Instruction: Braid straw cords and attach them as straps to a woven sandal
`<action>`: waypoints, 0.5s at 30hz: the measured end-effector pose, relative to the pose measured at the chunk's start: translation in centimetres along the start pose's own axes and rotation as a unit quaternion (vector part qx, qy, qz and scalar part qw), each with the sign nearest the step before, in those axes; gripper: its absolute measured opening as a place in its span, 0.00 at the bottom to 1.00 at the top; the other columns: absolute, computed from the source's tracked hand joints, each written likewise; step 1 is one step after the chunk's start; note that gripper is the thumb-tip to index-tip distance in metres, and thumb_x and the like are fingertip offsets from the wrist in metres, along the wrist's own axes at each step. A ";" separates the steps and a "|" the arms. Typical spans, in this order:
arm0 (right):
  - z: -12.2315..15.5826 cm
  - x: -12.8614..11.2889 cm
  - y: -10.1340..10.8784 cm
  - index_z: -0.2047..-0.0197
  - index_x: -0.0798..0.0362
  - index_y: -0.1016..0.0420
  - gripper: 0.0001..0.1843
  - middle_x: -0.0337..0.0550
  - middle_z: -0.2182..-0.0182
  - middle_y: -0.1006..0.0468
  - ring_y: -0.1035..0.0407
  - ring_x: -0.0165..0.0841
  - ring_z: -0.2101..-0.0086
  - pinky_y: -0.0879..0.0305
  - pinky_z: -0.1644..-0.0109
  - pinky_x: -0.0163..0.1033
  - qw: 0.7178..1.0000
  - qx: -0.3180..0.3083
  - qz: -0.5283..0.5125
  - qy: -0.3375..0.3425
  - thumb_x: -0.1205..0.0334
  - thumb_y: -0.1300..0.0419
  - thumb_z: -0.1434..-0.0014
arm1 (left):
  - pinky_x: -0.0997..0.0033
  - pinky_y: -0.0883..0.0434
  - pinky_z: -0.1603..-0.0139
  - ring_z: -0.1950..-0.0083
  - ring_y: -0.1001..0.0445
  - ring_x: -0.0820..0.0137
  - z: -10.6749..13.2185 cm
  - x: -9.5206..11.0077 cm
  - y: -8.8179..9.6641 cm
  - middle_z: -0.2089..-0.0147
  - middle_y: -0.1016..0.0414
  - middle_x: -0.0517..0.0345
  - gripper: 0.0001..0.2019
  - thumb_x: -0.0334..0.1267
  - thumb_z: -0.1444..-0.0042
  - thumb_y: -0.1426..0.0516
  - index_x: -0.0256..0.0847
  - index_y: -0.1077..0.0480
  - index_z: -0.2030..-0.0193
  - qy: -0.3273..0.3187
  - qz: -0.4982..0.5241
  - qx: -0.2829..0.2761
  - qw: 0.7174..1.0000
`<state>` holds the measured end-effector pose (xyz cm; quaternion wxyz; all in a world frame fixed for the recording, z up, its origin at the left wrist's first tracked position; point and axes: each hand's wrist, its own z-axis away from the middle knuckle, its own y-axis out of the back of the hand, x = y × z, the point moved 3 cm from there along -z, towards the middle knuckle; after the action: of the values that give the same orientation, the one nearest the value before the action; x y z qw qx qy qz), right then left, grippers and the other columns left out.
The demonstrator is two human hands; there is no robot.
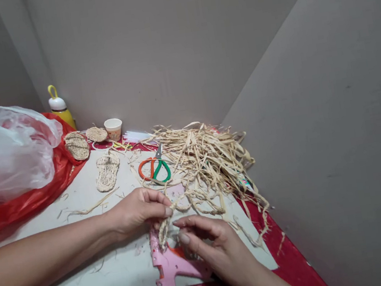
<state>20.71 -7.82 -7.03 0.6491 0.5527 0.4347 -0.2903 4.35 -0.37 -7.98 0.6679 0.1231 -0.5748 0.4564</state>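
Between the thumb and fingers of my left hand (143,208) is a braided straw cord (164,233), bent into a small loop that hangs down. My right hand (210,240) is just to its right, thumb and forefinger apart, with nothing visible between them. Below both hands a pink glue gun (163,273) lies on the white board, partly covered by the braid and my right hand. More plaited cord (208,202) trails off to the right toward the straw pile. Scissors (154,167) with one orange and one green handle lie beyond my hands.
Loose straw (210,159) is heaped at the back right. A woven oval sole-like piece (108,171) and two round coils (77,146) lie left. Behind stand a paper cup (114,129) and a yellow bottle (59,107). Plastic bags (9,151) fill the left; walls enclose the table.
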 end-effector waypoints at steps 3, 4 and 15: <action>1.3 -0.7 0.6 0.50 0.53 0.25 0.19 0.48 0.58 0.21 0.28 0.38 0.59 0.32 0.52 0.40 0.983 -0.065 0.167 0.029 0.57 0.37 0.44 | 0.77 0.43 0.75 0.79 0.39 0.80 -0.3 1.1 1.7 0.80 0.31 0.64 0.11 0.34 0.61 0.33 0.34 0.28 0.72 -0.031 0.024 0.015 0.999; 1.7 -0.7 0.6 0.46 0.53 0.27 0.23 0.50 0.53 0.22 0.29 0.41 0.54 0.34 0.48 0.43 0.971 -0.084 0.223 0.034 0.58 0.35 0.46 | 0.78 0.44 0.75 0.79 0.40 0.80 -0.4 1.5 2.2 0.79 0.32 0.64 0.11 0.34 0.61 0.33 0.34 0.28 0.72 -0.039 0.024 0.022 0.999; 1.5 1.6 -3.4 0.50 0.53 0.29 0.27 0.51 0.55 0.26 0.30 0.41 0.57 0.33 0.53 0.40 0.879 -0.213 0.426 0.032 0.74 0.46 0.55 | 0.78 0.46 0.75 0.77 0.41 0.79 -0.6 1.9 4.7 0.76 0.32 0.63 0.15 0.38 0.61 0.30 0.34 0.28 0.70 -0.059 0.058 0.018 0.996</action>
<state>18.93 -9.89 -10.00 0.7979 0.5418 0.2290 0.1315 1.11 3.57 -8.16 0.6028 0.1282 -0.6116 0.4962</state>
